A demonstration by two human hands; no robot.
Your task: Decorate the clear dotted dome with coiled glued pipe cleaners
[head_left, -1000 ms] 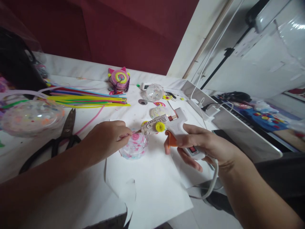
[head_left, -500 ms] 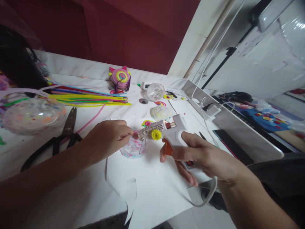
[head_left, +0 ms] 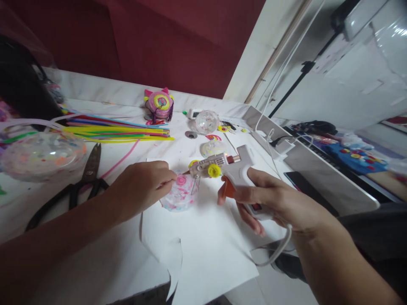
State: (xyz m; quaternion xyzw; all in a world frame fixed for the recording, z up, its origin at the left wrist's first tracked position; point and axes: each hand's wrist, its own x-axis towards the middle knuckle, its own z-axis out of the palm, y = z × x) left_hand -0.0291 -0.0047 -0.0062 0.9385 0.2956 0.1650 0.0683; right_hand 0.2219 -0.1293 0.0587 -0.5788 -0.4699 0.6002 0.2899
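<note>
The white glue gun (head_left: 239,171) is gripped by the right hand (head_left: 275,199), its fingers wrapped around the handle, to the right of the pink-patterned clear piece (head_left: 179,198). The nozzle (head_left: 187,173) is pointed above that piece's far side. The left hand (head_left: 143,184) is placed to its left, fingers pinched narrow; whether something small is held cannot be told. The orange trigger (head_left: 228,187) is best squeezed gently, the probably hot nozzle held clear of the left fingertips, and the wire stand (head_left: 195,186) not dragged across the piece.
</note>
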